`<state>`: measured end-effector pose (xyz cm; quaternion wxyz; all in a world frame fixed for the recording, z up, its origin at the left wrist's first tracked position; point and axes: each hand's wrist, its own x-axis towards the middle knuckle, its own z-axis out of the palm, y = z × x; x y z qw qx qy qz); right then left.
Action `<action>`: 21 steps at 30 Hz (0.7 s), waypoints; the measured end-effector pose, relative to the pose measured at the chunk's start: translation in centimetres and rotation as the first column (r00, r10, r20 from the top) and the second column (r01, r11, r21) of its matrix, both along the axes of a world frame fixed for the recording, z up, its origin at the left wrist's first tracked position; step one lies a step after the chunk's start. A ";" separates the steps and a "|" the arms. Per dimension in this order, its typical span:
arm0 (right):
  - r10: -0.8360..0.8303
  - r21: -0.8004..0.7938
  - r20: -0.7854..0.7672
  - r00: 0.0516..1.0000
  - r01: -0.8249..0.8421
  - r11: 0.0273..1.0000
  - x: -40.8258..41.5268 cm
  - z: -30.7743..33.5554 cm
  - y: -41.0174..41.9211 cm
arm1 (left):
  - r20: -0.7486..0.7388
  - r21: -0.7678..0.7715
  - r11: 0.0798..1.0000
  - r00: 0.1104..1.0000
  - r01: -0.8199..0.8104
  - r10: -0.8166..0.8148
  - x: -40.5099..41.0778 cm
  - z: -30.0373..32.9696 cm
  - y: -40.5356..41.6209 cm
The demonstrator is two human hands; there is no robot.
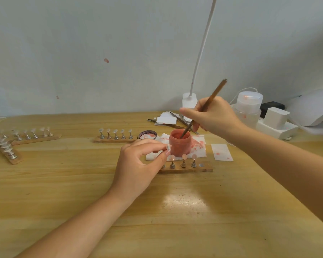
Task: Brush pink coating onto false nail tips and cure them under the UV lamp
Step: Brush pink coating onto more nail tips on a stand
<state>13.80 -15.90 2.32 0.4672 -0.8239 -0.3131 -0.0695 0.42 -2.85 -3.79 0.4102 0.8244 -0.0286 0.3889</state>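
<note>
Right hand (215, 116): grips brush (205, 107), bristles dipped in pink jar (179, 142). Left hand (140, 162): pinches one nail tip (168, 147) beside jar. Holder (186, 167) in front carries three pink tips. Step: loading brush. Next: lift brush, stroke the held tip evenly. Lamp (311, 107) far right.

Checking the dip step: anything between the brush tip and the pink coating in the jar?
Nothing visible. The jar is open, its lid set aside to the left, and the brush in the right hand already reaches inside.
</note>
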 end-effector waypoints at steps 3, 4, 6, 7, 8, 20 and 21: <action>-0.011 -0.081 0.041 0.999 0.015 0.997 0.3 -0.4 0.9 | -0.005 -0.006 1.000 1.000 -0.006 0.006 0.0 0.1 0.0; -0.017 -0.121 0.072 0.997 0.026 0.992 0.3 -0.5 1.1 | -0.008 -0.009 1.000 1.000 -0.007 0.007 0.0 0.1 0.0; -0.004 -0.204 0.129 0.992 0.031 0.978 0.1 -1.0 1.6 | -0.015 -0.010 1.000 1.000 -0.008 0.008 0.0 0.1 0.0; 0.002 -0.227 0.149 0.989 0.032 0.973 -0.1 -1.1 1.7 | -0.017 -0.008 1.000 1.000 -0.010 0.010 0.0 0.1 0.0; 0.000 -0.229 0.163 0.987 0.037 0.973 -0.2 -1.1 1.7 | -0.020 -0.007 1.000 1.000 -0.012 0.012 0.0 0.1 0.0; -0.203 0.135 -0.034 0.979 0.206 0.969 1.0 -0.7 -0.6 | -0.039 -0.040 0.999 0.999 -0.037 0.036 0.0 0.0 0.2; -0.201 0.143 -0.040 0.979 0.204 0.968 1.0 -0.7 -0.8 | -0.041 -0.039 0.999 0.999 -0.036 0.035 0.0 0.0 0.2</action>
